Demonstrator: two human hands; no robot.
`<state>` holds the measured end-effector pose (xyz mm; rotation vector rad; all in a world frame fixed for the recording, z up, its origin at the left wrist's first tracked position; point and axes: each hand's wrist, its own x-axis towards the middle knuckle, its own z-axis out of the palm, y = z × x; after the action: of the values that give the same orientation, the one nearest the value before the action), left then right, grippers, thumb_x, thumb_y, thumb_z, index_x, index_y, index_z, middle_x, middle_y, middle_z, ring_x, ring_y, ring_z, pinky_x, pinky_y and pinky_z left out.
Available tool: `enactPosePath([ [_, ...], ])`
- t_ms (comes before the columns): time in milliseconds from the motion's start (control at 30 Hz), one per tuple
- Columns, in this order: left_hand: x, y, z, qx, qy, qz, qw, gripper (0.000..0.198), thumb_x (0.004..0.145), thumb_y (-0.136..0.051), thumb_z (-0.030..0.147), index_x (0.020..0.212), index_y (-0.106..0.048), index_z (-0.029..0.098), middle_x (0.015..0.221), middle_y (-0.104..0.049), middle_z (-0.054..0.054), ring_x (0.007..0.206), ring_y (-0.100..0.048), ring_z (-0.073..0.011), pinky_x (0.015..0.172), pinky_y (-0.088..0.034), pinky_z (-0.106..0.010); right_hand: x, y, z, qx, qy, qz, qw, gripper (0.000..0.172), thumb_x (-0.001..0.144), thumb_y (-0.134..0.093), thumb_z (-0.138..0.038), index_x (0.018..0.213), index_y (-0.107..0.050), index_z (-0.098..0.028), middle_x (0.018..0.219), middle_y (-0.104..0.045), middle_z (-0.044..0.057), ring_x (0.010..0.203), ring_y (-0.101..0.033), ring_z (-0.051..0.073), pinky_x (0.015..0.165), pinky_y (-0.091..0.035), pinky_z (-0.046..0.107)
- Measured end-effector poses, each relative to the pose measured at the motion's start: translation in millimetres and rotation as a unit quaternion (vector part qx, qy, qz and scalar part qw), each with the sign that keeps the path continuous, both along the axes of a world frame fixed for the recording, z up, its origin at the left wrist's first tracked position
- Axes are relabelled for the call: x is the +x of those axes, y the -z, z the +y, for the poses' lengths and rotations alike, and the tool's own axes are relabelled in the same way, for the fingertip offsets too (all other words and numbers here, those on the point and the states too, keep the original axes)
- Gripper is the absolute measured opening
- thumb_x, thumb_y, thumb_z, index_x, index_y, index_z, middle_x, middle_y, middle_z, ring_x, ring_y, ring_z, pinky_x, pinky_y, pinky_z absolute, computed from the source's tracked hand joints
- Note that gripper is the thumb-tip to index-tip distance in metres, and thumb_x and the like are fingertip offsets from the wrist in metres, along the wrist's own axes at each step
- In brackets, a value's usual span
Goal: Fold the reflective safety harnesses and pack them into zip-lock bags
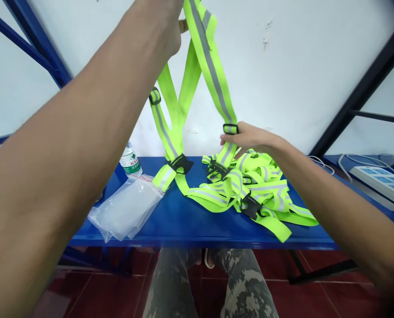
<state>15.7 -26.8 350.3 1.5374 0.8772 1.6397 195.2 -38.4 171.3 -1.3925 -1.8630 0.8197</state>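
Observation:
My left hand (164,26) is raised at the top of the view, closed on the upper end of a neon-yellow reflective strap vest (203,66) that hangs down to the blue table (183,221). Grey reflective stripes and black buckles run along its straps. My right hand (246,138) reaches in from the right and pinches one hanging strap just below a black slider. Under that hand lies a pile of more yellow straps (256,190) on the table.
Clear plastic bags (127,207) lie at the table's left, with a water bottle (130,161) behind them. A white power strip (382,181) and cables sit at the right. Blue frame bars rise on both sides. My camouflage-trousered legs (210,282) show below the table edge.

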Motion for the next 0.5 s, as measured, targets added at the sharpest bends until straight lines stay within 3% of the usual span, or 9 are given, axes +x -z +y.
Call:
enactPosePath([
  [67, -6, 7.3, 12, 0.049, -0.012, 0.016, 0.999, 0.059, 0.092, -0.014, 0.022, 0.126, -0.06, 0.006, 0.098, -0.067, 0.001, 0.111, -0.065, -0.0201, 0.066, -0.047, -0.021, 13, -7.9, 11, 0.01, 0.067, 0.072, 0.995, 0.012, 0.09, -0.063, -0.027, 0.085, -0.063, -0.016, 0.099, -0.067, 0.011, 0.074, -0.064, 0.018, 0.056, -0.064, 0.037],
  [133, -11, 22.9, 30, -0.003, 0.009, 0.063, 0.998, 0.043, 0.098, -0.036, 0.034, 0.127, -0.059, 0.012, 0.105, -0.07, -0.003, 0.106, -0.067, -0.0199, 0.073, -0.053, -0.028, 23, -15.2, 19, 0.006, 0.122, 0.145, 0.982, 0.012, 0.092, -0.058, -0.026, 0.089, -0.063, -0.016, 0.101, -0.066, 0.01, 0.069, -0.061, 0.014, 0.055, -0.064, 0.034],
  [233, -12, 69.9, 56, -0.123, 0.072, 0.124, 0.982, 0.044, 0.103, -0.029, 0.045, 0.112, -0.059, 0.015, 0.119, -0.066, -0.006, 0.102, -0.065, -0.0153, 0.088, -0.054, -0.036, 28, -9.1, 25, -0.029, 0.151, 0.212, 0.965, 0.011, 0.094, -0.055, -0.024, 0.096, -0.062, -0.016, 0.104, -0.066, 0.009, 0.063, -0.061, 0.011, 0.054, -0.063, 0.03],
  [333, -11, 135.1, 65, -0.215, 0.104, 0.18, 0.954, 0.037, 0.1, -0.04, 0.042, 0.093, -0.059, 0.011, 0.107, -0.069, -0.015, 0.093, -0.067, -0.0222, 0.087, -0.053, -0.045, 22, 22.6, 21, -0.078, 0.121, 0.219, 0.965, 0.015, 0.092, -0.059, -0.022, 0.106, -0.06, -0.018, 0.102, -0.069, 0.008, 0.064, -0.064, 0.012, 0.057, -0.064, 0.03],
  [400, -16, 173.7, 57, -0.287, 0.148, 0.285, 0.903, 0.038, 0.096, -0.045, 0.045, 0.088, -0.061, 0.012, 0.104, -0.069, -0.016, 0.091, -0.067, -0.0234, 0.083, -0.054, -0.042, 16, 49.3, 14, -0.129, 0.108, 0.216, 0.962, 0.019, 0.092, -0.06, -0.026, 0.109, -0.059, -0.017, 0.097, -0.071, 0.009, 0.066, -0.066, 0.014, 0.059, -0.064, 0.031],
  [433, -21, 188.5, 49, -0.3, 0.173, 0.333, 0.877, 0.037, 0.092, -0.051, 0.047, 0.09, -0.063, 0.012, 0.106, -0.069, -0.016, 0.092, -0.067, -0.0245, 0.082, -0.054, -0.04, 13, 61.7, 10, -0.153, 0.104, 0.212, 0.96, 0.02, 0.093, -0.06, -0.028, 0.109, -0.06, -0.016, 0.095, -0.071, 0.009, 0.067, -0.067, 0.015, 0.06, -0.064, 0.031],
  [500, -37, 208.0, 27, -0.259, 0.167, 0.421, 0.853, 0.04, 0.084, -0.061, 0.051, 0.091, -0.066, 0.013, 0.108, -0.07, -0.015, 0.094, -0.067, -0.0248, 0.079, -0.053, -0.035, 10, 81.7, 1, -0.184, 0.096, 0.196, 0.958, 0.02, 0.092, -0.061, -0.031, 0.105, -0.063, -0.015, 0.095, -0.073, 0.01, 0.072, -0.069, 0.017, 0.063, -0.063, 0.031],
])
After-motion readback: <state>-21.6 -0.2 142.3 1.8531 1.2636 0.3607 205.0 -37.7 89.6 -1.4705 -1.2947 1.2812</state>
